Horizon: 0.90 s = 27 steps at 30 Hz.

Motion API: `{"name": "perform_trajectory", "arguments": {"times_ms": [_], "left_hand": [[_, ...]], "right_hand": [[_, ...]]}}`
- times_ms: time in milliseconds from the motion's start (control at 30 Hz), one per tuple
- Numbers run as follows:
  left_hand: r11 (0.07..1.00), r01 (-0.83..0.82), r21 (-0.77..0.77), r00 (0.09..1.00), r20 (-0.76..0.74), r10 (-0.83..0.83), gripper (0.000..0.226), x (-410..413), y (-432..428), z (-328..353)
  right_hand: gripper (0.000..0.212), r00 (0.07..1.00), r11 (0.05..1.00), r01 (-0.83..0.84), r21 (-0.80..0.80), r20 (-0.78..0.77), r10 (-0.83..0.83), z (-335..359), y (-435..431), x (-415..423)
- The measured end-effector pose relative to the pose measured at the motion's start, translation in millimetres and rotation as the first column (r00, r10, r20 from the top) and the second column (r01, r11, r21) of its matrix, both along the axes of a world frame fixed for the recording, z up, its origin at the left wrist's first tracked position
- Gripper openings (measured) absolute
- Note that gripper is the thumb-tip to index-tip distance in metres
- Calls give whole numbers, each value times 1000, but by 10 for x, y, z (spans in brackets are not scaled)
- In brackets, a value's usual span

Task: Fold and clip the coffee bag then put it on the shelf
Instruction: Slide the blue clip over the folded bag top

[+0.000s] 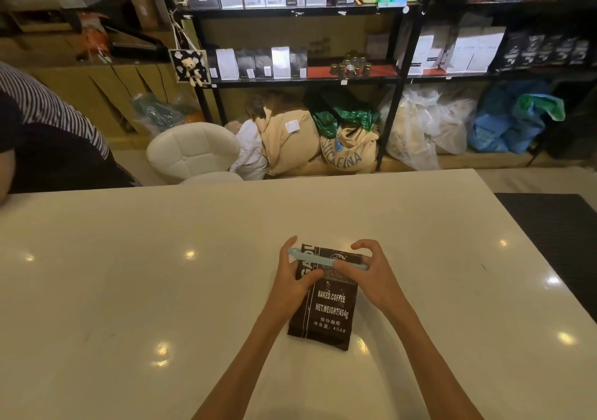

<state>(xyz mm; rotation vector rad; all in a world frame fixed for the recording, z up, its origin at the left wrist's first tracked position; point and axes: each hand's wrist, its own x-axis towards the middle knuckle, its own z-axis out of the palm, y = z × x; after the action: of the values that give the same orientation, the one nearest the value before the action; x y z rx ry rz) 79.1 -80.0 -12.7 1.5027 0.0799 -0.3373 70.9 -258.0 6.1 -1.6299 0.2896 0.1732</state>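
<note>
A black coffee bag (326, 309) with white print lies flat on the white table (161, 274), its top end pointing away from me. A light blue clip (319, 257) runs across the bag's upper part. My left hand (292, 277) holds the clip's left end, thumb pressing on the bag. My right hand (371, 274) pinches the clip's right end, fingers curled over the bag's top edge. The black metal shelf (303, 80) stands beyond the table, holding several black and white coffee bags.
A white padded chair (193, 151) stands at the table's far edge. Another person in a striped top (48, 122) sits at the far left. Sacks and plastic bags (349, 141) lie on the floor under the shelf. A dark mat (555, 238) borders the table's right side.
</note>
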Motion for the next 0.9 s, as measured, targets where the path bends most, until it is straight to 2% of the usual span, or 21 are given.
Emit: {"name": "perform_trajectory", "arguments": {"times_ms": [100, 167, 300, 367, 433, 633, 900], "left_hand": [[994, -82, -69, 996, -36, 80, 35, -16, 39, 20], [983, -167, -79, 985, -50, 163, 24, -10, 37, 43], [962, -246, -119, 968, -74, 239, 23, 4, -30, 70], [952, -280, -126, 959, -74, 273, 21, -13, -67, 80], [941, -310, -133, 950, -85, 301, 17, -35, -87, 73], [920, -353, -171, 935, -101, 340, 17, -33, -86, 60], [880, -441, -177, 897, -129, 423, 9, -32, -117, 2]], "right_hand": [[48, 1000, 1000, 7, 17, 0, -7, 3, -15, -13], [50, 1000, 999, 19, 47, -2, -18, 4, -11, -10], [52, 981, 964, 192, 185, -55, -185, -88, 88, -52], [45, 961, 925, 274, 264, -114, -253, -141, 160, -87], [37, 960, 914, 275, 297, -137, -244, -165, 223, -108], [40, 956, 916, 285, 282, -149, -251, -124, 336, -78], [32, 954, 914, 296, 277, -135, -268, -167, 365, -35]]}}
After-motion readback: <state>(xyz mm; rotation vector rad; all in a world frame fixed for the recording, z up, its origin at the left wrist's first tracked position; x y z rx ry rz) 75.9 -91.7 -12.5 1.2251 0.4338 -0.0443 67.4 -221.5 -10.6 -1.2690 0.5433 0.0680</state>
